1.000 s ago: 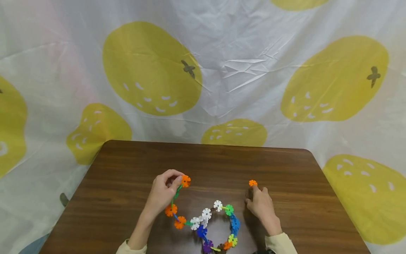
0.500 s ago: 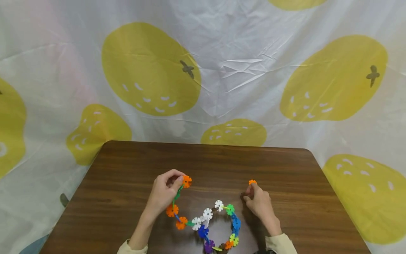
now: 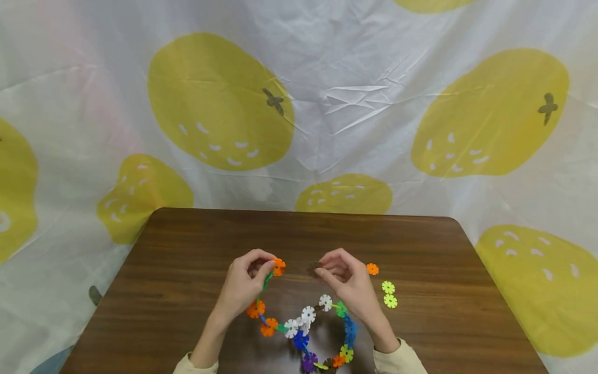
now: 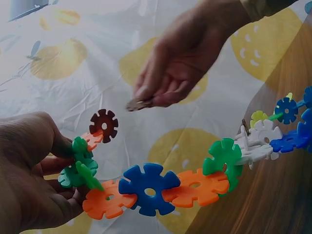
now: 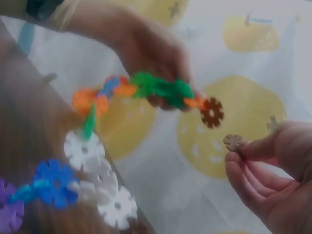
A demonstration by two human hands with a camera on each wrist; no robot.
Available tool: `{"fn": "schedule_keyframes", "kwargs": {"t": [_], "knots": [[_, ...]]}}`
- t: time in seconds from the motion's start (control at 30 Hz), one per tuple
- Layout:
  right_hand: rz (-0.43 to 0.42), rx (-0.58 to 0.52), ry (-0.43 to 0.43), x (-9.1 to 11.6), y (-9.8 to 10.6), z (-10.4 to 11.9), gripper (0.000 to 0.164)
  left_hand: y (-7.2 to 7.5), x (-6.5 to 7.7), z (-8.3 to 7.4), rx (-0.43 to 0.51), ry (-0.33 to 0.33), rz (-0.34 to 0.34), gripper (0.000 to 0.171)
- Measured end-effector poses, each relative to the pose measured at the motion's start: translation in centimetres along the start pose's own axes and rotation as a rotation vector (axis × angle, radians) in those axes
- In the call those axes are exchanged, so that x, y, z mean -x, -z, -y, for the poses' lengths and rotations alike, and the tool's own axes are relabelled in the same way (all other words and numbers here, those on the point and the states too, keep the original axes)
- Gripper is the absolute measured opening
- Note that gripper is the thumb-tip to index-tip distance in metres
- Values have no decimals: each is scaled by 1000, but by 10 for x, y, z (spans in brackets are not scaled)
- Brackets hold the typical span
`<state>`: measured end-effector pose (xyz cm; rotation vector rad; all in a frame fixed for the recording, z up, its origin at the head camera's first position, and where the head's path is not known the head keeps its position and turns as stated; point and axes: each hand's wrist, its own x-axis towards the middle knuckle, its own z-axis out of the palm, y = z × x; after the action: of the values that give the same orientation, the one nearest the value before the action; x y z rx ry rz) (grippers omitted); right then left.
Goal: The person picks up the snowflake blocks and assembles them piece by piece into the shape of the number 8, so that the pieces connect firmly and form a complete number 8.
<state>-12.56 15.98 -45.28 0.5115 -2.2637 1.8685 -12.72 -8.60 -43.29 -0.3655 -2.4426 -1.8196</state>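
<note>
My left hand (image 3: pixel 243 283) grips one end of a chain of interlocking plastic snowflake discs (image 4: pixel 149 190), its fingers around the green pieces. Past those fingers an orange disc (image 3: pixel 279 267) sticks out, and the left wrist view shows a brown disc (image 4: pixel 104 126) slotted onto it. Between thumb and fingers, my right hand (image 3: pixel 352 283) pinches a separate brown disc (image 5: pixel 233 142). It is held in the air, a short gap from the chain's brown end. From the left hand the chain runs down through orange, blue, green and white discs into a multicoloured loop (image 3: pixel 308 362).
Right of my right hand, a loose orange disc (image 3: pixel 372 269) and two yellow-green discs (image 3: pixel 388 287) lie on the dark wooden table (image 3: pixel 196 234). Behind the table hangs a white curtain (image 3: pixel 322 145) with yellow fruit prints.
My right hand has picked up a brown disc near the loose orange one and carried it left toward my left hand. Two yellow-green discs now show. The left hand has barely moved.
</note>
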Motion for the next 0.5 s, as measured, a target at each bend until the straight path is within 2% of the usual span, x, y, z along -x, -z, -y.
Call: {"fn": "schedule_keyframes", "kwargs": {"t": [0.2, 0.4, 0.5], "knots": [[19, -59, 24, -6, -14, 6, 17, 1, 0, 1, 3, -16, 4, 8], [12, -60, 65, -8, -17, 2, 16, 2, 0, 2, 11, -27, 8, 9], [10, -66, 60, -8, -18, 2, 15, 3, 0, 3, 11, -32, 4, 8]]}}
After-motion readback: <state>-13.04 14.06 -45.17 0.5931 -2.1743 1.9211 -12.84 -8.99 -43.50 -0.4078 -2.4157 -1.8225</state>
